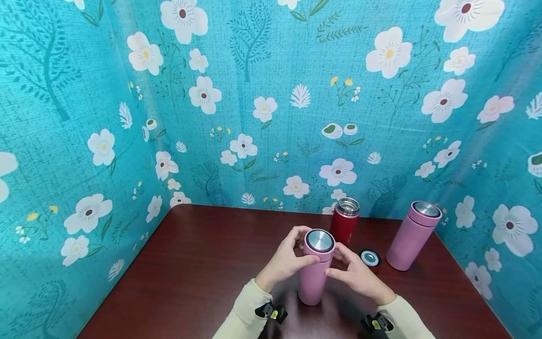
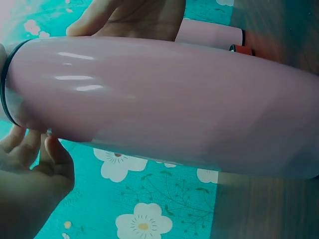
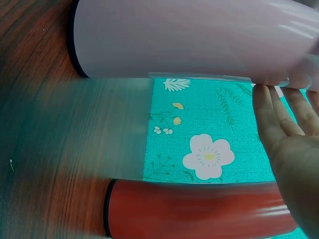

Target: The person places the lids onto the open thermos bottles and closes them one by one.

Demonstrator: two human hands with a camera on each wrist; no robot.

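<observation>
A pink thermos bottle (image 1: pixel 312 282) with a steel-topped lid stands on the table between both hands. My left hand (image 1: pixel 284 260) grips its upper part, the thumb lying across the front near the lid seam. On the other side my right hand (image 1: pixel 360 276) holds the bottle around the same height, thumb in front and fingers behind. In the left wrist view the pink bottle (image 2: pixel 164 104) fills the middle, with the left hand (image 2: pixel 37 184) at its top end. Fingertips of the right hand (image 3: pixel 294 129) touch the bottle's side in the right wrist view.
Behind the held bottle stands a red thermos (image 1: pixel 342 228) without its lid. A dark round lid (image 1: pixel 370 258) lies to its right. Farther right is a second pink thermos (image 1: pixel 412 238), its lid on. Blue flowered cloth (image 1: pixel 262 141) hangs around the dark brown table (image 1: pixel 203 263).
</observation>
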